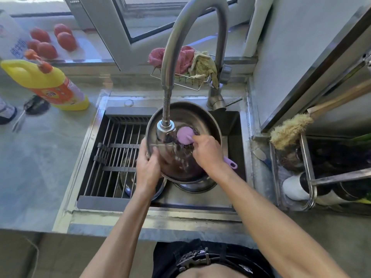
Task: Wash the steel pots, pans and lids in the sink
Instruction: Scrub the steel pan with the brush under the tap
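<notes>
Steel pan tilted over my sink under the running faucet, left hand gripping its rim, right hand clutching a purple scrub brush (bristles inside the pan).

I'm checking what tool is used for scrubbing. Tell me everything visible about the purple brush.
The purple brush has a round pale purple head with dark bristles beneath, pressed inside the steel pan under the running tap. The right hand grips its handle, whose looped end sticks out past the wrist. It looks plastic and wet.
</notes>
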A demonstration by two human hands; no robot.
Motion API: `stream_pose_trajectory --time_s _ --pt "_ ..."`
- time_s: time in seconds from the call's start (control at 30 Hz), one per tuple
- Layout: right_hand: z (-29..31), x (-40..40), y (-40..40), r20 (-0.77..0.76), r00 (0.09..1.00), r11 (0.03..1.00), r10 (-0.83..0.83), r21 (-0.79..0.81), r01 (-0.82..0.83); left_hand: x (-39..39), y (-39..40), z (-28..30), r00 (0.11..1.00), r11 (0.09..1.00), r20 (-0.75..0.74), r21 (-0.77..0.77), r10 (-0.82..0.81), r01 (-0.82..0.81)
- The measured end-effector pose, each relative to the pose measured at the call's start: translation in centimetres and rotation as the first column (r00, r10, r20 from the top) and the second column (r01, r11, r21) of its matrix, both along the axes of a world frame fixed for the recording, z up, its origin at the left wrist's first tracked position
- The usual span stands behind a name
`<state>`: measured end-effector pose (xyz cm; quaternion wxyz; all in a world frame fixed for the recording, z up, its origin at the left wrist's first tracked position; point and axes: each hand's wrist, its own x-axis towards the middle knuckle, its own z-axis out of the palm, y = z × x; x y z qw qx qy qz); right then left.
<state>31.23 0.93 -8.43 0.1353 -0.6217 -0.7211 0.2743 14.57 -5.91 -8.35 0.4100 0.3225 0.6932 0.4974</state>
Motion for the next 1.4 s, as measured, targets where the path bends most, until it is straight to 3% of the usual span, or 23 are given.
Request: stream_pose_trajectory --time_s 0.07,0.13,0.23,0.37,0.47,0.57,0.7,0.8,0.9,1.07,1.2,1.3,1.4 --pt "0.4 -1.3 -0.2 -0.085 0.995 0.998 0.049 -0.030 -0.051 0.7 0.2 0.5 0.999 1.000 -0.047 -0.013 -0.006 0.005" --pt "0.4 -1.7 -0.8 -0.121 0.974 0.973 0.191 -0.111 -0.204 0.3 0.5 0.2 0.999 0.997 -0.032 -0.068 0.044 -0.046" --pt "0.5 0.0 -1.2 0.003 0.950 0.923 0.313 -0.239 -0.303 -0.3 0.4 0.3 0.995 0.989 0.008 -0.110 0.104 -0.102" --pt "1.0 2.2 0.7 0.187 0.971 0.974 0.147 -0.199 -0.109 0.7 -0.4 0.6 0.998 0.996 0.001 -0.075 0.055 -0.055" --pt "1.6 0.7 1.6 0.159 0.985 0.994 0.071 -0.093 -0.056 2.1 -0.5 0.9 1.000 0.999 -0.004 -0.048 0.001 -0.002" --pt "1.8 -1.4 0.7 0.081 0.968 0.968 0.237 -0.110 -0.228 2.1 0.0 1.0 0.999 0.997 0.028 -0.069 0.032 -0.030" --pt "1.7 -0.7 -1.3 0.138 0.890 0.885 0.434 -0.248 -0.393 -0.9 0.2 -2.4 0.983 0.975 0.099 -0.175 0.156 -0.137" --pt "1.9 1.4 -0.9 0.266 0.882 0.906 0.390 -0.285 -0.314 -0.9 -0.3 -1.4 0.980 0.964 0.097 -0.219 0.174 -0.150" --pt "2.1 2.3 0.8 0.410 0.882 0.965 0.234 -0.210 -0.159 0.3 -0.8 0.0 0.993 0.978 0.051 -0.187 0.105 -0.094" --pt "2.1 0.0 2.3 0.277 0.952 0.991 0.130 -0.063 -0.117 1.7 -0.6 0.3 0.997 0.993 -0.013 -0.089 0.071 -0.072" --pt "2.5 -2.2 0.3 0.132 0.941 0.950 0.310 -0.068 -0.304 0.6 -0.1 0.2 0.996 0.989 0.003 -0.115 0.092 -0.091" --pt "2.1 -1.0 -1.0 0.145 0.902 0.912 0.407 -0.126 -0.391 -0.6 0.1 0.3 0.994 0.986 0.007 -0.123 0.111 -0.109" --pt "1.2 1.4 -1.3 0.220 0.890 0.912 0.399 -0.191 -0.362 -1.5 -0.3 0.9 0.993 0.981 -0.006 -0.154 0.120 -0.119"
